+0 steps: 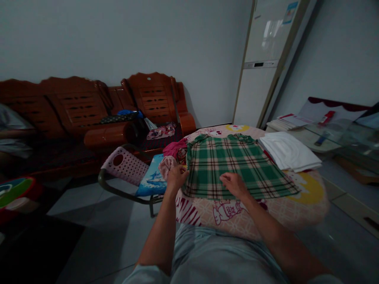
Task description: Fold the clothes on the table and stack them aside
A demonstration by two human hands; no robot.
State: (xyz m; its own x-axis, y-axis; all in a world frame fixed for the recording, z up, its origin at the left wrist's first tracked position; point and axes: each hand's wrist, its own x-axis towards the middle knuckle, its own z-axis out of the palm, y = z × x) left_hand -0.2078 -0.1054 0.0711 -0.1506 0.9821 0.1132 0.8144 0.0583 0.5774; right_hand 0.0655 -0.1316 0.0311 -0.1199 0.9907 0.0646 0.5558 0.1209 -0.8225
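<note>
A green plaid garment (225, 163) with cream and dark stripes lies spread over a round table. My left hand (177, 177) is at its left edge, thumb and fingers drawn together; whatever they may pinch is too small to make out. Right behind that hand is a bunched pale pink cloth (167, 165), and I cannot tell whether they touch. Over the middle of the plaid garment hovers my right hand (234, 184), its fingers loosely bent and slightly apart, with nothing visible in them. The fabric beneath it looks flat.
A patterned pink tablecloth (204, 215) covers the table. White folded cloth (288, 152) sits at its right, crumpled magenta cloth (174, 148) at its left. A metal-framed chair (126, 165) stands on the left, before wooden armchairs (154, 94). A glass-topped surface (349, 134) is at the right.
</note>
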